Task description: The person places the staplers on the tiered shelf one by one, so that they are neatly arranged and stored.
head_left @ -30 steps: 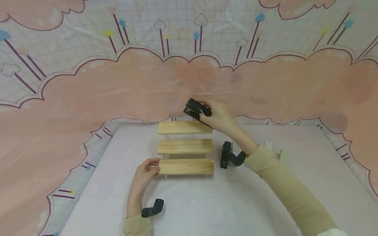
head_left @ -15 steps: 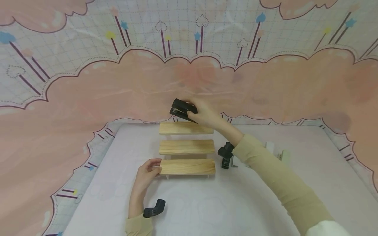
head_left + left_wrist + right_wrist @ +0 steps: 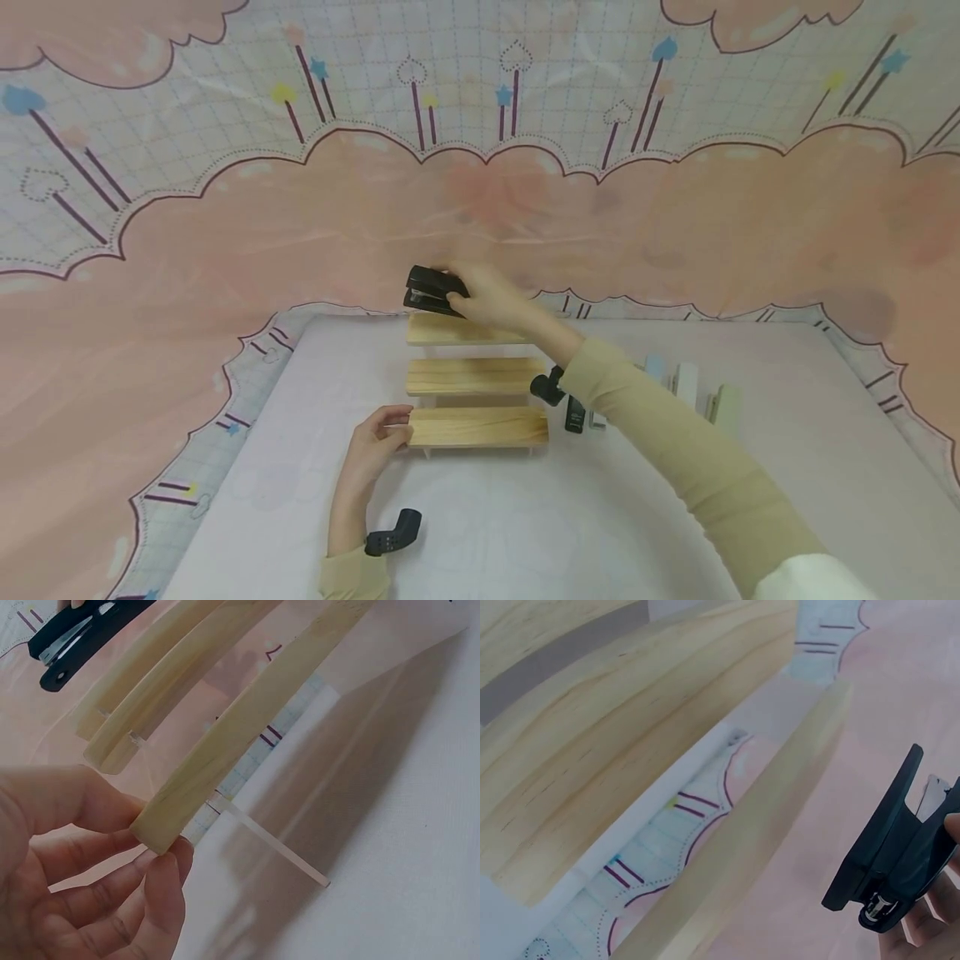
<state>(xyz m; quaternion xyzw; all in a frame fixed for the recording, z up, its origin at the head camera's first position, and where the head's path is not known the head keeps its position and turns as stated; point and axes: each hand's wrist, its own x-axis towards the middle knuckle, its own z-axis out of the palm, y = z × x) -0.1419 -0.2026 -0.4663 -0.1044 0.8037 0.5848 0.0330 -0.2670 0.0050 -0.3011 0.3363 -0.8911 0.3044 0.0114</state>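
A three-tier wooden display stand has a front board [image 3: 480, 427], a middle board [image 3: 474, 377] and a top board [image 3: 461, 332] at the back. My left hand [image 3: 372, 443] pinches the front board's left end between thumb and fingers, as the left wrist view shows closely. My right hand [image 3: 489, 297] grips a black stapler [image 3: 429, 290] by its rear, close over the top board's left end. Its mouth points left, slightly apart. In the right wrist view the stapler [image 3: 889, 855] hangs beside the board's edge, with only fingertips of that hand visible.
Right of the stand, partly behind the right sleeve [image 3: 675, 442], lie a black item [image 3: 574, 415], a light blue one [image 3: 655, 367], a white one [image 3: 686, 386] and a green one [image 3: 725, 403]. A clear leg [image 3: 277, 844] props the front board. Patterned cloth [image 3: 480, 208] hangs behind.
My right hand has carried the stapler left along the top board and slightly down, levelling it. My left hand keeps its pinch on the front board.
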